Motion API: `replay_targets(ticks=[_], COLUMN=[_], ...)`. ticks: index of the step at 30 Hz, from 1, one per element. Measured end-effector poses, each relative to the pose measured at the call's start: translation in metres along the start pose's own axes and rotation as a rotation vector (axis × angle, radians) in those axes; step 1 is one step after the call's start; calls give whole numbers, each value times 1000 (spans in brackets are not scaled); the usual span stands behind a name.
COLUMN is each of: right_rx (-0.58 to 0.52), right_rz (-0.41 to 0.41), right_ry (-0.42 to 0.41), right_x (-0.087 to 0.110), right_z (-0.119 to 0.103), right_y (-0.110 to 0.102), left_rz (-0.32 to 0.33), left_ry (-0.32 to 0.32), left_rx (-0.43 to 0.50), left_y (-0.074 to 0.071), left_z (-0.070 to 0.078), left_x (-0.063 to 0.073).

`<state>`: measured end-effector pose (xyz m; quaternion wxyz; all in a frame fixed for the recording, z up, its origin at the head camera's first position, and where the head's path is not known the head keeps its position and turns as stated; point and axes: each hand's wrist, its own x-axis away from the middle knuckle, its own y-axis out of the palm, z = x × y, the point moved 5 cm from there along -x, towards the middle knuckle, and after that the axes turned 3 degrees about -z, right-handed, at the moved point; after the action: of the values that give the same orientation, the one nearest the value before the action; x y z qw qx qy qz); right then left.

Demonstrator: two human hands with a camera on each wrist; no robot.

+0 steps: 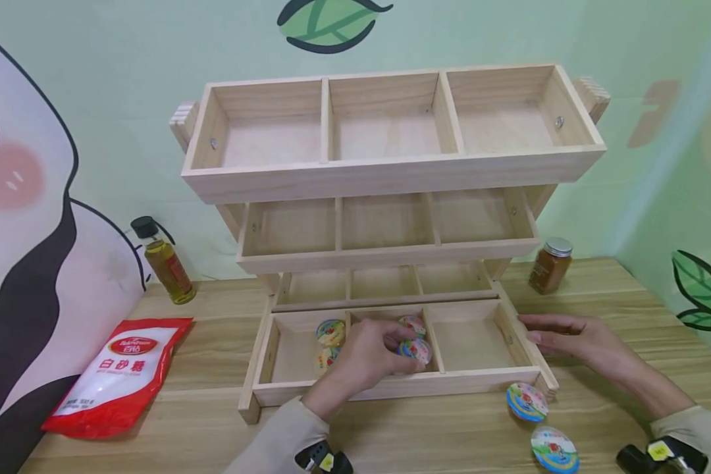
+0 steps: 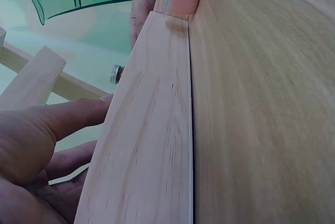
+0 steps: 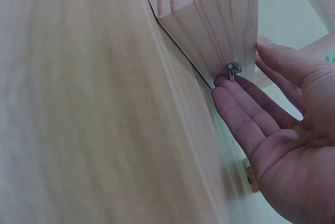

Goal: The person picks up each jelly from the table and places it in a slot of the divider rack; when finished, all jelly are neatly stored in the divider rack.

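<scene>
My left hand [image 1: 364, 352] reaches into the middle compartment of the lowest wooden tray [image 1: 474, 380]. Thumb and fingers pinch a small cup with a printed lid [image 1: 415, 351]; a second lidded cup [image 1: 413, 323] sits just behind it. In the left wrist view the tray's front board [image 2: 141, 124] hides the fingertips. Two more cups, one a yellow-lidded cup [image 1: 330, 332], lie in the left compartment, partly behind my hand. My right hand [image 1: 586, 342] rests its fingertips against the rack's right side, by a metal bolt [image 3: 233, 69], fingers extended and holding nothing.
Two lidded cups, a nearer one [image 1: 555, 450] and a farther one [image 1: 526, 401], lie at the tray's front right. Upper trays [image 1: 391, 176] overhang behind. A red-and-white bag [image 1: 118, 378] and an oil bottle [image 1: 167, 263] are left; a brown jar [image 1: 550, 266] stands right.
</scene>
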<state>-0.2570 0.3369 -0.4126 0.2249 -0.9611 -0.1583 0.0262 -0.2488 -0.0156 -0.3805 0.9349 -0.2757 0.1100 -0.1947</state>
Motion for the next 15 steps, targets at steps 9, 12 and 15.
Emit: replay_targets(ticks=[9, 12, 15], right_rx=[22, 37, 43], right_rz=[8, 6, 5], right_ry=[16, 25, 31], right_x=[0, 0, -1], right_z=[1, 2, 2], right_y=[0, 0, -1], left_rz=[-20, -27, -36], left_ry=[1, 13, 22], left_rx=[-5, -19, -37], left_y=[1, 1, 1], left_z=[-2, -2, -1], left_x=[-1, -2, -2])
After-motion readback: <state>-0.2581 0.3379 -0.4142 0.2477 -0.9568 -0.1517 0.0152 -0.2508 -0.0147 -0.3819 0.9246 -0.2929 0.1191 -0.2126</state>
